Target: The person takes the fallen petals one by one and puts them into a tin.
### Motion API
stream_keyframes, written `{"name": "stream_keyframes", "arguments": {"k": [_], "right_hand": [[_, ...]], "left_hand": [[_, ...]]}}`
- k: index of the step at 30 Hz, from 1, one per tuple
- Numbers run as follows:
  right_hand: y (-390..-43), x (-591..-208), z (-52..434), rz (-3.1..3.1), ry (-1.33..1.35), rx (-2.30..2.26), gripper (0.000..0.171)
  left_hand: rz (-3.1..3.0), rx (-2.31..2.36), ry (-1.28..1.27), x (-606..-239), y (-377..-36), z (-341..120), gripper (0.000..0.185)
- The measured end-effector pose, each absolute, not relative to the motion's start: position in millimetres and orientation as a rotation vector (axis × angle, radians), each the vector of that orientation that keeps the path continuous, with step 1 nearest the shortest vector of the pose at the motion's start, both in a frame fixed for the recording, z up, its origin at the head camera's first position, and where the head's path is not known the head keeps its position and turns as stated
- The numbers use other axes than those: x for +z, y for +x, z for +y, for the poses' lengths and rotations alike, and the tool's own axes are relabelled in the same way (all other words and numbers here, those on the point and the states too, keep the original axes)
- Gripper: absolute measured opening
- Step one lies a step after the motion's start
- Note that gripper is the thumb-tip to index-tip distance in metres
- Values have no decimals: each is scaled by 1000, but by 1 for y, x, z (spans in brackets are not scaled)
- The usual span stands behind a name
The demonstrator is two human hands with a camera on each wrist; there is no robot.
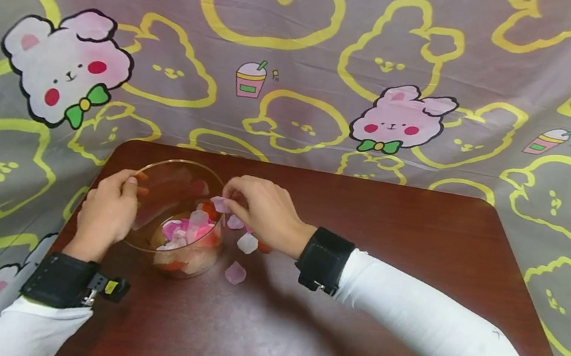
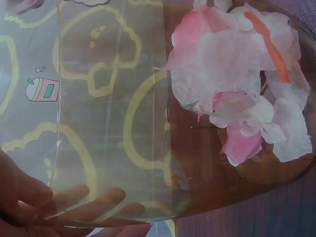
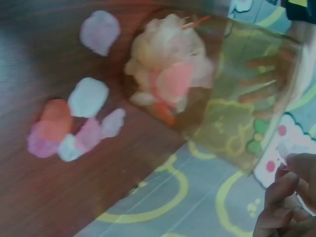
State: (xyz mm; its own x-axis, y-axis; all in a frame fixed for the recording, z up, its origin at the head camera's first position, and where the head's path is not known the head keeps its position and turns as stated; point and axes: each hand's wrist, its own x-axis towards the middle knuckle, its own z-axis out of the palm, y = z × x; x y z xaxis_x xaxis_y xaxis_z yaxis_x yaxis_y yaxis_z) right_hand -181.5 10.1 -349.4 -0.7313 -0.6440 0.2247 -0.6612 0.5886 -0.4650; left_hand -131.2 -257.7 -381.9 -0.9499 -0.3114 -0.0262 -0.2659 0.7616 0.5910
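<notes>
Glass bowl tilted toward me, near the table's left front corner. My left hand wraps its outer wall, fingers curled against the glass and seen through it. My right hand hovers at the rim's right side, fingertips pinched on one pale pink petal.

Risks, as I judge them:
- Bowl leans on my left hold alone; a slack grip and it rolls or rocks, spilling the heaped petals inside.
- Pinched petal is feather-light; released outside the rim, it drifts down among the loose petals on the table.
- Knuckles knocking the rim could jolt the bowl leftward.

Room:
- Left of my left hand, the wooden table ends close by; patterned cloth beyond.
- Right of my right hand, broad bare wood.
- Stray petals lie just under and beside my right wrist.
</notes>
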Motion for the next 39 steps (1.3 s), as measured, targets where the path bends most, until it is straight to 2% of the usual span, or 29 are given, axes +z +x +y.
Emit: {"name": "stream_keyframes", "arguments": {"k": [8, 20, 32, 35, 39], "right_hand": [[-175, -341, -16, -2861, 1285, 656, 11], [-174, -349, -24, -2896, 1321, 593, 16], [-170, -375, 6, -2705, 1112, 936, 20], [-168, -390, 11, -2701, 1094, 986, 27], [-162, -412, 13, -2751, 1087, 938, 49]], "left_hand": [[-2880, -969, 478, -380, -131, -258, 50], [-2867, -981, 480, -379, -131, -257, 51], [-2873, -989, 486, -380, -132, -257, 51], [-2872, -989, 491, -380, -132, -256, 51], [-2871, -985, 499, -380, -132, -257, 50]]}}
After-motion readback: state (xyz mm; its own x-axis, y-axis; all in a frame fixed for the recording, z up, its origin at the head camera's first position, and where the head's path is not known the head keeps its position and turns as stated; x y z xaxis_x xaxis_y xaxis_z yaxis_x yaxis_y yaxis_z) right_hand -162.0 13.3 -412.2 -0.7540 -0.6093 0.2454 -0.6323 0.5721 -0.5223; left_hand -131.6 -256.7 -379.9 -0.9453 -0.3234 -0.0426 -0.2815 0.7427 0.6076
